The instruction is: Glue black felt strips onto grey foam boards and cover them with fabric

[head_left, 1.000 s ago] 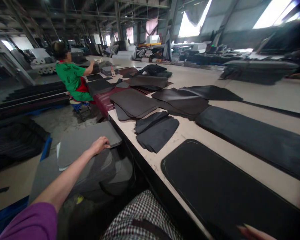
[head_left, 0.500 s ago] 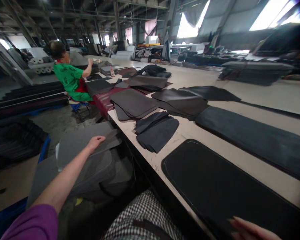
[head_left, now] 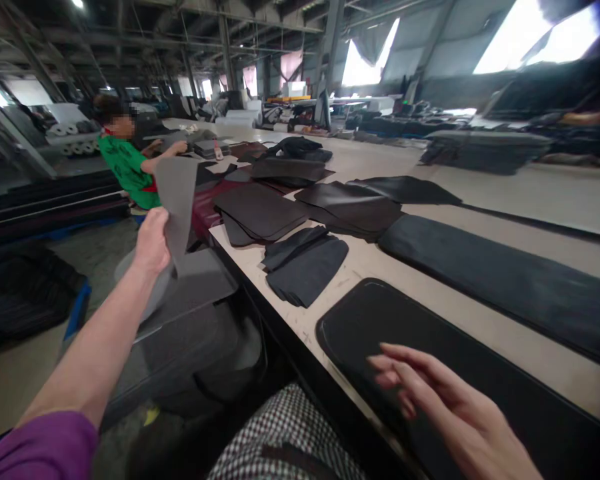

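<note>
A limp grey sheet (head_left: 179, 200) is gripped by its edge in my left hand (head_left: 153, 241), raised over a pile of grey sheets (head_left: 200, 277) left of the table. My right hand (head_left: 430, 387), fingers apart and holding nothing, hovers above a large black rounded panel (head_left: 460, 353) at the table's near edge. Between the hands, a fanned bunch of small dark pieces (head_left: 307, 267) lies on the light table top (head_left: 295, 320).
Dark brown sheets (head_left: 260, 210) and a long black panel (head_left: 500, 280) lie further back on the table. A person in a green shirt (head_left: 125, 167) sits at its far left side. Folded dark material (head_left: 485, 150) is stacked at the back right.
My left hand has risen from the pile, lifting the grey sheet. My right hand has come further into view from the bottom right. The person in green has lowered a hand.
</note>
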The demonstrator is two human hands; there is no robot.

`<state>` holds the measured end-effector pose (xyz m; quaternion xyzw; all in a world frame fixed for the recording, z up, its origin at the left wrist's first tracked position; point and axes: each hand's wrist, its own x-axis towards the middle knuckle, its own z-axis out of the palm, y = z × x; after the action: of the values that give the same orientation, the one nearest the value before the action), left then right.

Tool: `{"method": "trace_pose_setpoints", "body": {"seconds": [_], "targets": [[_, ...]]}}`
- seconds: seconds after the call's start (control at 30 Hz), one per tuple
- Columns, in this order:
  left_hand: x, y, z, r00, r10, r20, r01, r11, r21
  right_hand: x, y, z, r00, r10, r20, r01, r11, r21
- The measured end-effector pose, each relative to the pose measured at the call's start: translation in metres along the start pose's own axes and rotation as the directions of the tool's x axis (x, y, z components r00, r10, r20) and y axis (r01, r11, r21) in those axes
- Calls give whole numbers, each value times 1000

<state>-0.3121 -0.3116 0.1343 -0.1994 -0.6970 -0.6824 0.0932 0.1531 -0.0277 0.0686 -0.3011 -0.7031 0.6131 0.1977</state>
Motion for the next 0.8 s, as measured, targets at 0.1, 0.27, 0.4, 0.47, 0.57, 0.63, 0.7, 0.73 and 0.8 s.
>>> {"method": "trace_pose_setpoints", "body": {"seconds": [0.1, 0.27, 0.4, 0.47, 0.57, 0.63, 0.7, 0.73, 0.8], "targets": [[-48, 18, 64, 965, 49, 259, -42, 999, -33, 28, -23, 23, 988, 56, 144, -93, 959, 268], [-151, 35, 150, 246, 330, 911, -341, 910, -238, 60, -30, 27, 972, 145, 187, -227, 794, 564], [-187, 24, 170, -64, 386, 920, -383, 842, -380, 64, -16, 24, 963, 269, -26, -246, 912, 329], [-185, 9, 162, -18, 353, 936, -317, 885, -340, 61, -9, 24, 955, 245, -169, -214, 960, 183], [-166, -26, 136, 475, 160, 865, -221, 974, -59, 56, -5, 24, 956, 165, -244, -151, 986, 74], [-150, -56, 116, 842, -46, 538, -56, 984, 171, 53, -6, 24, 960, 115, -256, -112, 993, 25], [-135, -85, 101, 938, -221, 267, 149, 953, 265, 51, -7, 24, 962, 71, -263, -83, 996, -34], [-131, -96, 95, 935, -282, 214, 219, 936, 276, 51, -8, 24, 963, 53, -265, -72, 996, -60], [-126, -111, 87, 899, -369, 237, 302, 913, 275, 50, -9, 23, 962, 29, -272, -62, 992, -111]]}}
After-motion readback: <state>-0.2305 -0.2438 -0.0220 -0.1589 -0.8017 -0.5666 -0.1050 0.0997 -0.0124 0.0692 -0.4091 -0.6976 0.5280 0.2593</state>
